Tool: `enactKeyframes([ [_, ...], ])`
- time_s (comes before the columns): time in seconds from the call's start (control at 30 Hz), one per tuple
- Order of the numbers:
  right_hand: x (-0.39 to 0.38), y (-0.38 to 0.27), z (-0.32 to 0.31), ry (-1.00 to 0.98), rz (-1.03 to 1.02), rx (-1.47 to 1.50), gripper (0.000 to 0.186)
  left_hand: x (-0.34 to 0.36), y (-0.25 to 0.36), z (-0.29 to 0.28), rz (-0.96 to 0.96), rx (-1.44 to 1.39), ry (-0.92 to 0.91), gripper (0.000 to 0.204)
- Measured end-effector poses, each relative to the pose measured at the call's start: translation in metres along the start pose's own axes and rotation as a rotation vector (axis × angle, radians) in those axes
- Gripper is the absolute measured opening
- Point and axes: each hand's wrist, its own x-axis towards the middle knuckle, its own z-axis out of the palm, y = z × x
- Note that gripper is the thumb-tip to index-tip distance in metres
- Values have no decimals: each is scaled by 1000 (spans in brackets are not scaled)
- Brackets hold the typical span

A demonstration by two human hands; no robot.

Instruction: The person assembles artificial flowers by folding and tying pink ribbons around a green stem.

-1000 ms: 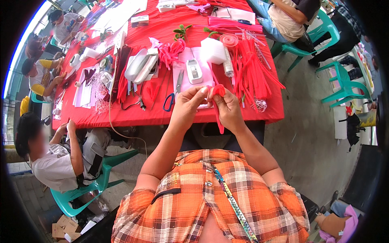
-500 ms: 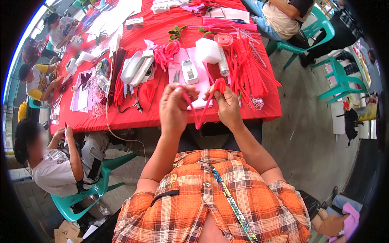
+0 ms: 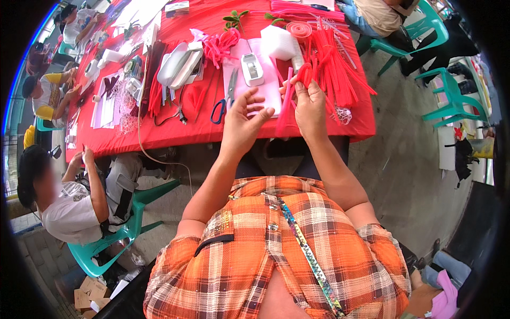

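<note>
- Some brown cardboard boxes (image 3: 90, 292) sit on the floor at the lower left of my view; I cannot make out what is in them.
- Just above, a co-worker in a white shirt (image 3: 71, 212) sits in a green chair, both hands raised and close together beside the red-covered table (image 3: 175, 133).
- Farther right on the table, a grey and white appliance (image 3: 180, 66) lies next to dark and red strips.
- Next, scissors (image 3: 231, 87) with dark blue handles lie along the left side of a pale pink sheet (image 3: 270, 93).
- I see the wearer's left hand (image 3: 241, 125) open near the table's front edge: fingers spread and slightly bent, thumb well away from them. I cannot tell whether it touches the sheet.
- Beyond that hand, a white dispenser (image 3: 252, 69) with an oblong opening rests on the sheet; its contents are too small for me to tell.
- Between the two hands, which are apart, a blurred bright pink strip (image 3: 286, 103) hangs just left of the right hand.
- The right hand (image 3: 311, 109) has thumb and fingers pinched together on a red loop (image 3: 304, 73); I cannot tell whether loop and strip are one piece.
- Rightmost on the table, a bundle of red strips (image 3: 337, 69) fans out.
</note>
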Motion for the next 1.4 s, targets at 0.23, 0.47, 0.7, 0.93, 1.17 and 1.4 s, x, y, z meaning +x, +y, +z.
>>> enactKeyframes([
  [0.23,1,2,0,75,-5,37,15,-19,-11,14,53,346,-45,24],
  [0.47,1,3,-3,94,32,62,15,-18,-23,18,-11,189,-32,17],
  [0.7,0,3,-4,88,37,130,14,-9,-37,20,-115,59,-105,19],
  [0.93,-8,12,-12,-48,5,95,15,-4,-37,15,-154,-386,66,6],
  [1.17,-15,15,-13,-168,-102,-240,15,7,-4,3,-279,80,-281,17],
  [1.4,-10,13,-12,-187,249,196,14,-1,-10,3,-153,-122,27,10],
])
